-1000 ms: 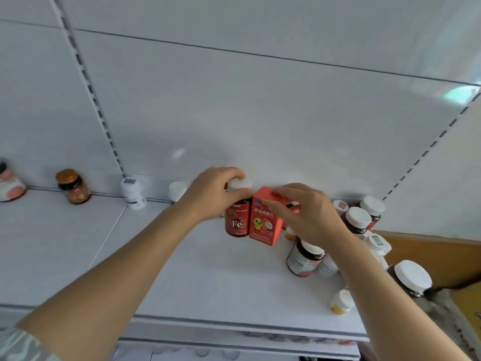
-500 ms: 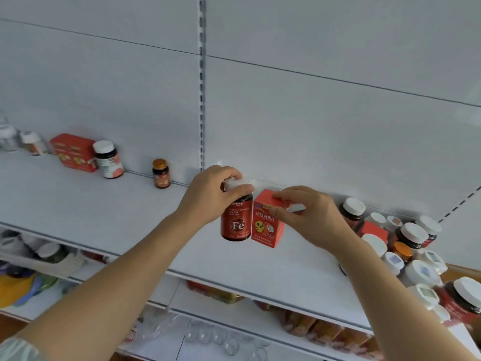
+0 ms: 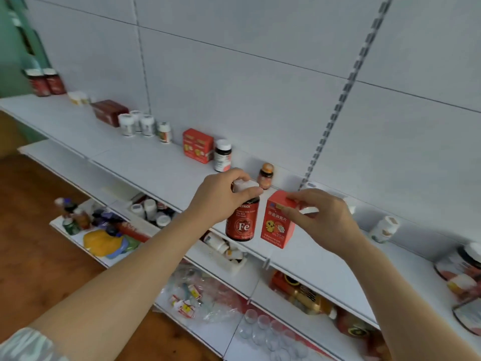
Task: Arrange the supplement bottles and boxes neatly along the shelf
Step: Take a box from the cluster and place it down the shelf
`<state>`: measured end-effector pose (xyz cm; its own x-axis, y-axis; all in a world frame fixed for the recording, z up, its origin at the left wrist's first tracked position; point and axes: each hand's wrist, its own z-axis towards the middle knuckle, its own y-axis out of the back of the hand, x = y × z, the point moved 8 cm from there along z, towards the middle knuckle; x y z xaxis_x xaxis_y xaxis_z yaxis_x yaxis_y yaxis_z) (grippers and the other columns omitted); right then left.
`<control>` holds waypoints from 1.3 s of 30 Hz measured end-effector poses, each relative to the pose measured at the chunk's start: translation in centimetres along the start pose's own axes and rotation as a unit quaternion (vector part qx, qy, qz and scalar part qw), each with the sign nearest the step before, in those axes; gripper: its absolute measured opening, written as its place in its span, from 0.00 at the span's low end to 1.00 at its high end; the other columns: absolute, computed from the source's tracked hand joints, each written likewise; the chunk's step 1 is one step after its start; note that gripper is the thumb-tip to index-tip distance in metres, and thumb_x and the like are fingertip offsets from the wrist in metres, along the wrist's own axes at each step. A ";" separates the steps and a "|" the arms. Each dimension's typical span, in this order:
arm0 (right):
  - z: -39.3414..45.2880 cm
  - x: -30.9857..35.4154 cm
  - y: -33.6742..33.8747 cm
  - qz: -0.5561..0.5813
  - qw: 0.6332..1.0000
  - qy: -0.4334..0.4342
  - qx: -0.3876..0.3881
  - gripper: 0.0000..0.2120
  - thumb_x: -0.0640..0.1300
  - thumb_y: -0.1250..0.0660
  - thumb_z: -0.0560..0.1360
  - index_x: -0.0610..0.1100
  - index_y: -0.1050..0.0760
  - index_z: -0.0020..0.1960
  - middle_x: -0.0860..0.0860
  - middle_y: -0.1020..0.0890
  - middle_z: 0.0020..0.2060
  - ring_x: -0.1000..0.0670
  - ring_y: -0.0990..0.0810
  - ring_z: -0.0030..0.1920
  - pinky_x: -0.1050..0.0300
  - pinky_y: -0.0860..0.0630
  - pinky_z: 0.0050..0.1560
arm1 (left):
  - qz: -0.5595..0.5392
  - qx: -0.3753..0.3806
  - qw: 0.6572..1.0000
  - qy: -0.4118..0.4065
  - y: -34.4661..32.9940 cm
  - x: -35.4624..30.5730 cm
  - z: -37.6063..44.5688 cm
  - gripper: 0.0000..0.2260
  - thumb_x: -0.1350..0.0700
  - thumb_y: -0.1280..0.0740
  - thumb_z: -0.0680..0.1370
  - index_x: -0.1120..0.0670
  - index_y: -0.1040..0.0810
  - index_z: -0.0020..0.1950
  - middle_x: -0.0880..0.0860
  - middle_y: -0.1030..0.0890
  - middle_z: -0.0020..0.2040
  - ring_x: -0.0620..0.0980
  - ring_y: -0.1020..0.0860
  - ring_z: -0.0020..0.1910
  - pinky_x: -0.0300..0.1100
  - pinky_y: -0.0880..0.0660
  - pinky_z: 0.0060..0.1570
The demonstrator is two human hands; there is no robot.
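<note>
White shelf [image 3: 161, 162] runs along the wall, and we see bottles and boxes lined at its back. Our left hand [image 3: 218, 195] grips the cap of a red bottle [image 3: 243, 221], fingers curled round it. Beside it, our right hand [image 3: 321, 218] pinches the top of a red box [image 3: 277, 225]. Both are held just above the shelf's front edge.

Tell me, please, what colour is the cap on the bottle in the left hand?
White, seen in the head view: the cap.
</note>
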<state>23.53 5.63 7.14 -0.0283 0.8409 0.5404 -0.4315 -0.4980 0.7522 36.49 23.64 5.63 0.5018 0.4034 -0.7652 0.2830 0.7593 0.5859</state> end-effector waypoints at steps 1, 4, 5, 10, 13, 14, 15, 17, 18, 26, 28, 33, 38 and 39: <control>0.9 0.7 -1.1 0.000 1.000 0.003 0.009 0.15 0.54 0.27 0.73 0.53 0.18 0.57 0.58 0.18 0.47 0.59 0.20 0.48 0.70 0.23 0.46 | -0.004 -0.003 1.000 0.009 1.0 1.1 0.2 0.19 0.38 0.29 0.72 0.47 0.20 0.58 0.44 0.20 0.53 0.44 0.24 0.48 0.40 0.26 0.49; 3.9 2.1 -4.5 0.010 0.999 0.010 0.035 0.15 0.56 0.29 0.74 0.53 0.19 0.59 0.59 0.19 0.48 0.60 0.21 0.49 0.73 0.25 0.46 | -0.006 -0.011 1.000 0.026 3.6 4.3 1.2 0.19 0.38 0.29 0.72 0.45 0.21 0.58 0.44 0.20 0.56 0.41 0.25 0.49 0.36 0.28 0.47; 4.9 2.5 -5.6 0.010 0.999 0.014 0.045 0.16 0.57 0.31 0.75 0.53 0.20 0.59 0.59 0.19 0.49 0.60 0.21 0.49 0.74 0.25 0.47 | -0.002 -0.015 0.999 0.030 4.3 5.3 1.7 0.19 0.38 0.28 0.72 0.45 0.21 0.58 0.43 0.20 0.56 0.40 0.25 0.49 0.34 0.29 0.46; 11.1 3.8 -9.9 0.001 0.997 0.053 0.059 0.16 0.54 0.31 0.76 0.48 0.20 0.60 0.54 0.19 0.48 0.59 0.22 0.46 0.80 0.33 0.44 | 0.028 -0.035 0.998 0.038 7.5 9.3 5.3 0.18 0.39 0.28 0.71 0.45 0.21 0.57 0.43 0.22 0.55 0.40 0.26 0.48 0.34 0.30 0.47; 15.1 4.4 -11.9 0.008 0.997 0.066 0.049 0.16 0.53 0.29 0.75 0.48 0.20 0.60 0.53 0.19 0.49 0.58 0.22 0.46 0.80 0.33 0.44 | 0.041 -0.038 0.997 0.048 9.6 11.3 7.7 0.18 0.39 0.28 0.71 0.46 0.21 0.57 0.44 0.22 0.55 0.41 0.26 0.48 0.36 0.29 0.48; 16.3 4.6 -12.7 0.016 0.996 0.068 0.050 0.16 0.52 0.28 0.75 0.48 0.20 0.60 0.53 0.19 0.49 0.57 0.22 0.46 0.80 0.32 0.45 | 0.046 -0.041 0.997 0.053 10.4 12.0 8.4 0.19 0.39 0.28 0.71 0.46 0.21 0.57 0.44 0.22 0.55 0.42 0.26 0.48 0.37 0.29 0.48; 17.5 4.9 -13.5 0.022 0.996 0.070 0.054 0.16 0.52 0.28 0.75 0.48 0.20 0.60 0.54 0.20 0.50 0.57 0.22 0.47 0.78 0.30 0.46 | 0.052 -0.045 0.996 0.059 11.2 12.7 9.0 0.19 0.39 0.28 0.71 0.46 0.22 0.57 0.44 0.23 0.55 0.43 0.26 0.48 0.38 0.30 0.48; 19.8 5.6 -15.3 0.029 0.994 0.084 0.060 0.17 0.52 0.28 0.75 0.47 0.21 0.61 0.53 0.20 0.51 0.55 0.21 0.48 0.68 0.23 0.49 | 0.059 -0.057 0.994 0.073 12.9 14.3 10.1 0.18 0.39 0.28 0.71 0.45 0.22 0.57 0.43 0.23 0.54 0.43 0.26 0.49 0.36 0.31 0.46; 20.9 5.9 -16.3 0.031 0.994 0.090 0.061 0.17 0.52 0.28 0.75 0.47 0.21 0.61 0.52 0.20 0.51 0.54 0.21 0.49 0.62 0.21 0.50 | 0.058 -0.064 0.993 0.079 13.8 15.2 10.7 0.18 0.39 0.28 0.71 0.45 0.22 0.56 0.43 0.24 0.54 0.42 0.26 0.48 0.35 0.31 0.45; 28.3 8.5 -24.5 0.007 0.992 0.091 0.083 0.18 0.47 0.24 0.71 0.47 0.20 0.59 0.54 0.21 0.48 0.54 0.21 0.45 0.76 0.30 0.47 | 0.047 -0.089 0.990 0.097 20.4 22.5 14.8 0.18 0.40 0.27 0.71 0.45 0.21 0.57 0.42 0.24 0.53 0.41 0.26 0.48 0.34 0.30 0.44; 29.8 9.0 -26.6 -0.003 0.994 0.084 0.077 0.17 0.48 0.25 0.73 0.47 0.21 0.60 0.54 0.20 0.51 0.53 0.20 0.47 0.66 0.24 0.51 | 0.046 -0.073 0.992 0.091 21.4 24.3 16.2 0.19 0.40 0.27 0.71 0.46 0.21 0.58 0.43 0.23 0.54 0.44 0.25 0.49 0.37 0.29 0.46; 31.5 9.6 -30.9 -0.087 0.994 0.046 0.050 0.17 0.52 0.28 0.75 0.47 0.22 0.61 0.49 0.18 0.56 0.42 0.23 0.56 0.49 0.26 0.56 | 0.044 -0.011 0.998 0.054 23.2 28.0 20.1 0.21 0.39 0.27 0.71 0.48 0.21 0.60 0.45 0.22 0.58 0.45 0.24 0.53 0.44 0.24 0.53; 32.0 8.9 -32.6 -0.100 0.995 -0.019 0.018 0.18 0.47 0.28 0.75 0.42 0.22 0.63 0.45 0.20 0.60 0.40 0.24 0.60 0.48 0.31 0.62 | 0.030 0.041 0.999 0.015 23.0 29.9 22.6 0.20 0.40 0.27 0.71 0.49 0.22 0.58 0.45 0.22 0.55 0.45 0.23 0.52 0.45 0.24 0.53; 32.2 8.7 -32.9 -0.102 0.994 -0.028 0.016 0.18 0.46 0.28 0.75 0.42 0.22 0.63 0.45 0.20 0.60 0.40 0.24 0.61 0.48 0.30 0.63 | 0.025 0.046 0.999 0.010 22.9 30.2 23.1 0.20 0.40 0.27 0.71 0.49 0.22 0.57 0.45 0.22 0.54 0.45 0.23 0.52 0.45 0.24 0.53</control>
<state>66.48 22.50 -0.80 0.1073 0.9127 0.3942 -0.3935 -0.3252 0.8599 77.02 41.45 2.12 0.5011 0.4501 -0.7391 0.3330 0.6880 0.6448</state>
